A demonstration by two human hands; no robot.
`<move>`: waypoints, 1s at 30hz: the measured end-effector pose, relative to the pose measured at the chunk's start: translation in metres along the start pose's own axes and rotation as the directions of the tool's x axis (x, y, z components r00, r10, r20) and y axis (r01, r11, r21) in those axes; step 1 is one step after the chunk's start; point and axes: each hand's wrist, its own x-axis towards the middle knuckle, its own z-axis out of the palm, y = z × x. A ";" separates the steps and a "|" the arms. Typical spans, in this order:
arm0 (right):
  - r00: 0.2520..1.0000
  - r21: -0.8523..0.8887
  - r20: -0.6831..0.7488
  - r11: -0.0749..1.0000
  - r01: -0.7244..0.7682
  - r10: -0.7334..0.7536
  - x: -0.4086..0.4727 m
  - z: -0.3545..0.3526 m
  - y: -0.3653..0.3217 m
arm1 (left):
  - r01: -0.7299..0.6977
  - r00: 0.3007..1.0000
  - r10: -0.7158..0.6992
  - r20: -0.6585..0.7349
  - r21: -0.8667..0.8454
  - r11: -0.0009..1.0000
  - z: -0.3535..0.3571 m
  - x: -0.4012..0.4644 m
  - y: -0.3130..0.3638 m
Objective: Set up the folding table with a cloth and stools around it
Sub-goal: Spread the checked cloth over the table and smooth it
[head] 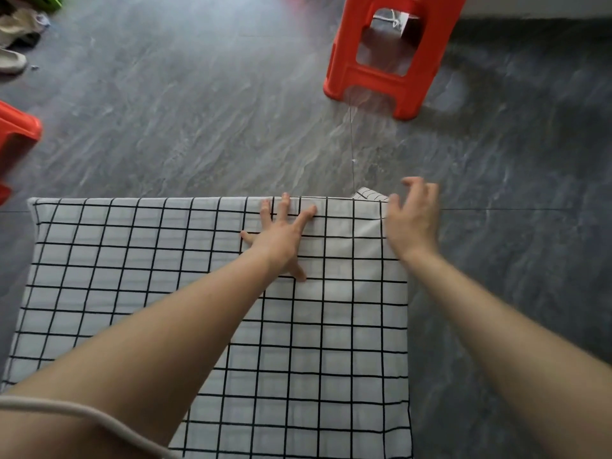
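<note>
Left hand presses flat, fingers spread, on the checked cloth; right hand hovers uncurled at its corner; red stool at one o'clock.

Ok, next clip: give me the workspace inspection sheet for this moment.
Surface: table hidden under the checked cloth.
Job's things: cloth spread flat, far right corner folded up; one red stool beyond, another at left edge.
Clutter: shoes far left on floor.
Grippers: left hand flat on cloth; right hand open at the corner.
Cables: pale cord over left arm.
Surroundings: grey floor.
</note>
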 end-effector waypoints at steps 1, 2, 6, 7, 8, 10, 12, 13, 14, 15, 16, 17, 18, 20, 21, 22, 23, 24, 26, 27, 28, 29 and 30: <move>0.991 0.018 0.010 0.991 0.136 -0.136 -0.021 0.005 -0.010 | 0.001 1.000 -0.001 -0.001 0.001 1.000 0.000 0.000 0.000; 0.969 0.021 0.050 0.971 0.239 -0.240 -0.045 0.011 -0.016 | 0.000 1.000 0.000 -0.002 0.005 1.000 0.000 0.000 0.000; 0.850 -0.135 0.351 0.877 0.461 -0.392 -0.138 0.036 0.000 | -0.018 1.000 0.019 -0.016 0.023 1.000 0.002 0.000 -0.003; 0.819 -0.183 0.419 0.846 0.500 -0.393 -0.152 0.043 0.012 | -0.024 1.000 0.025 -0.020 0.027 0.999 0.003 0.000 -0.003; 0.793 -0.205 0.463 0.823 0.530 -0.396 -0.159 0.047 0.022 | -0.028 0.999 0.029 -0.022 0.029 0.999 0.004 0.001 -0.004; 0.774 -0.206 0.490 0.810 0.549 -0.400 -0.159 0.050 0.037 | -0.032 0.999 0.033 -0.015 0.044 0.999 0.005 0.004 -0.004; 0.800 -0.179 0.475 0.850 0.496 -0.367 -0.153 0.043 0.043 | -0.034 0.999 0.033 0.013 0.069 0.997 0.006 0.008 -0.006; 0.841 -0.155 0.440 0.896 0.416 -0.314 -0.151 0.037 0.045 | -0.036 0.999 0.034 0.031 0.080 0.996 0.006 0.011 -0.007; 0.883 -0.114 0.417 0.950 0.289 -0.218 -0.150 0.031 0.053 | -0.042 0.998 0.038 0.044 0.092 0.995 0.007 0.014 -0.009; 0.903 -0.076 0.418 0.986 0.148 -0.103 -0.152 0.021 0.058 | -0.049 0.998 0.043 0.053 0.105 0.993 0.007 0.016 -0.009; 0.886 -0.064 0.463 0.998 0.003 0.027 -0.156 0.014 0.069 | -0.054 0.997 0.047 0.057 0.114 0.992 0.007 0.018 -0.010; 0.825 -0.088 0.547 0.990 -0.114 0.144 -0.162 0.008 0.084 | -0.056 0.997 0.049 0.057 0.115 0.992 0.007 0.018 -0.011; 0.729 -0.163 0.629 0.963 -0.216 0.270 -0.171 0.000 0.100 | -0.057 0.997 0.051 0.053 0.109 0.992 0.007 0.018 -0.012; 0.591 -0.339 0.649 0.878 -0.339 0.479 -0.197 -0.017 0.130 | -0.059 0.998 0.055 0.034 0.101 0.993 0.006 0.014 -0.012; 0.585 -0.382 0.607 0.843 -0.379 0.538 -0.212 -0.025 0.139 | -0.064 0.998 0.061 0.024 0.101 0.993 0.006 0.010 -0.012; 0.612 -0.374 0.558 0.828 -0.418 0.561 -0.226 -0.034 0.144 | -0.072 0.997 0.071 0.015 0.098 0.993 0.006 0.008 -0.013; 0.651 -0.334 0.518 0.832 -0.443 0.554 -0.238 -0.041 0.142 | -0.080 0.997 0.080 0.004 0.102 0.992 0.006 0.005 -0.014; 0.701 -0.285 0.481 0.850 -0.444 0.527 -0.249 -0.046 0.136 | -0.086 0.996 0.089 -0.019 0.118 0.989 0.005 0.000 -0.016; 0.812 -0.214 0.407 0.908 -0.359 0.417 -0.263 -0.053 0.114 | -0.098 0.988 0.116 -0.107 0.158 0.983 0.005 -0.011 -0.020; 0.878 -0.192 0.370 0.950 -0.246 0.303 -0.267 -0.052 0.100 | -0.119 0.975 0.147 -0.166 0.168 0.978 0.006 -0.017 -0.024; 0.924 -0.181 0.349 0.979 -0.098 0.157 -0.270 -0.051 0.084 | -0.155 0.954 0.194 -0.229 0.176 0.972 0.010 -0.025 -0.029; 0.936 -0.172 0.352 0.984 0.051 0.013 -0.272 -0.048 0.068 | -0.196 0.927 0.243 -0.287 0.185 0.963 0.016 -0.033 -0.035; 0.924 -0.167 0.367 0.969 0.181 -0.109 -0.274 -0.043 0.050 | -0.231 0.901 0.283 -0.329 0.187 0.955 0.023 -0.042 -0.041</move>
